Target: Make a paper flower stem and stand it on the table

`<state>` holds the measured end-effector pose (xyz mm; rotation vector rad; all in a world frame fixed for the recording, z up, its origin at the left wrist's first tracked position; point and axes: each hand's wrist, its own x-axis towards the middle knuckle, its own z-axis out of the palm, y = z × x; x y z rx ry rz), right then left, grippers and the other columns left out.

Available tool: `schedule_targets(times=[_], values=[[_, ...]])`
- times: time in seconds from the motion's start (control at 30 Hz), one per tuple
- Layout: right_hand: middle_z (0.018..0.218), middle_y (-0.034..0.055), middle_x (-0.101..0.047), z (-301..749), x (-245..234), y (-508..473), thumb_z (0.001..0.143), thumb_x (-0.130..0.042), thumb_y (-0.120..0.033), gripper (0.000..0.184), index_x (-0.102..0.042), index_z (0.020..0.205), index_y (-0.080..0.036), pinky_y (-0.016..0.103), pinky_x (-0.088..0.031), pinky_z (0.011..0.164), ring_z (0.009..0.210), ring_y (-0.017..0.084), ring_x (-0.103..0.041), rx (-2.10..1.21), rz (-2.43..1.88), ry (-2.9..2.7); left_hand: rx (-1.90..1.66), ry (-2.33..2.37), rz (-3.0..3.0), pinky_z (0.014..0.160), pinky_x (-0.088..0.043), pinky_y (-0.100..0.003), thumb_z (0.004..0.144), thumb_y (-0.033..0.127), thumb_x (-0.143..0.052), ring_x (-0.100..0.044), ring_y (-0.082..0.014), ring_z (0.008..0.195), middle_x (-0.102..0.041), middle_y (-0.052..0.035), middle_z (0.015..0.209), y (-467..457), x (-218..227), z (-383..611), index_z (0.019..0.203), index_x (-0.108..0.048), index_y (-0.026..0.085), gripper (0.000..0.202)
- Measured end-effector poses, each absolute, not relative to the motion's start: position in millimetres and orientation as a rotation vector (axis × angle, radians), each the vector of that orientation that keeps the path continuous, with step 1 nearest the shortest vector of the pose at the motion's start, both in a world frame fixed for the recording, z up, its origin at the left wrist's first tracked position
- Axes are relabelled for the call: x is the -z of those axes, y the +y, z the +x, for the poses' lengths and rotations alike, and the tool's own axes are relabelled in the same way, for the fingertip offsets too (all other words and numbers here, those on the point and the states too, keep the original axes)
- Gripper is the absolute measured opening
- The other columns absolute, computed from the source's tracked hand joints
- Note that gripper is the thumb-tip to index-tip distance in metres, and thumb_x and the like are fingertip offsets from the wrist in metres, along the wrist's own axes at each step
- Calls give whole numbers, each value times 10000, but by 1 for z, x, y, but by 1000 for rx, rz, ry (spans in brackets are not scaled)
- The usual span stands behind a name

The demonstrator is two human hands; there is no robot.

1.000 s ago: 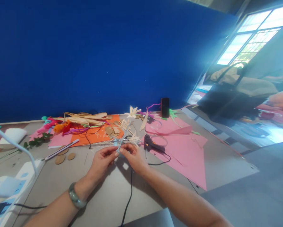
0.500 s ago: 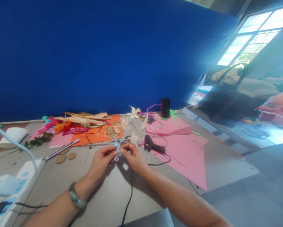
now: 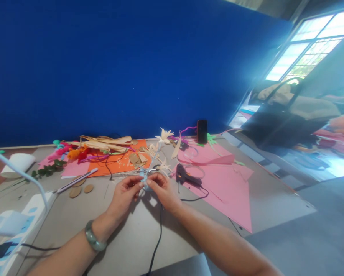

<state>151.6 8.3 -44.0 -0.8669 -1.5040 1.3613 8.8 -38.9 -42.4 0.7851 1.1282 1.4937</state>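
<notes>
My left hand (image 3: 125,194) and my right hand (image 3: 163,189) meet over the grey table (image 3: 74,226), both pinched on a thin pale-blue stem (image 3: 148,171). The stem rises away from me to a cream paper flower (image 3: 164,135) at its top. A light-blue strip is looped around the stem between my fingertips. A green bangle (image 3: 92,237) sits on my left wrist. A black glue gun (image 3: 186,176) lies just right of my right hand, its cord running under my right forearm.
Pink paper sheets (image 3: 229,184) lie to the right, an orange sheet (image 3: 117,163) with dried leaves and coloured pipe cleaners at the back left. Cardboard discs (image 3: 79,189), a pen (image 3: 75,180), a white power strip (image 3: 22,214) and a black phone (image 3: 202,131) surround them.
My fingers have shifted slightly along the stem and the flower has tilted a little. Both hands stay pinched on it in the same spot.
</notes>
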Motion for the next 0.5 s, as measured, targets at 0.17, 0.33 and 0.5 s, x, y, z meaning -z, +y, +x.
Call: schedule_targets(times=[0.17, 0.33, 0.5], values=[[701, 4, -631, 152, 45, 9, 745, -687, -347, 168, -649, 735, -184, 289, -444, 683, 673, 143, -556, -1358, -875, -1490, -1469, 1170, 828, 402, -344, -181, 615, 291, -808, -421, -61, 425, -554, 34, 509, -38, 50, 7, 849, -718, 134, 296], [701, 5, -649, 151, 48, 10, 733, -700, -348, 168, -671, 736, -183, 286, -453, 679, 664, 140, -568, -1368, -890, -1489, -1442, 1201, 850, 386, -317, -183, 606, 320, -811, -403, -63, 400, -508, 47, 441, -37, 55, 7, 826, -730, 122, 307], [744, 20, -679, 151, 48, 7, 772, -667, -356, 165, -707, 810, -200, 310, -468, 688, 699, 158, -595, -1364, -856, -1475, -1452, 1144, 766, 393, -315, -166, 601, 297, -819, -402, -50, 418, -530, 44, 473, -37, 53, 6, 827, -731, 126, 297]])
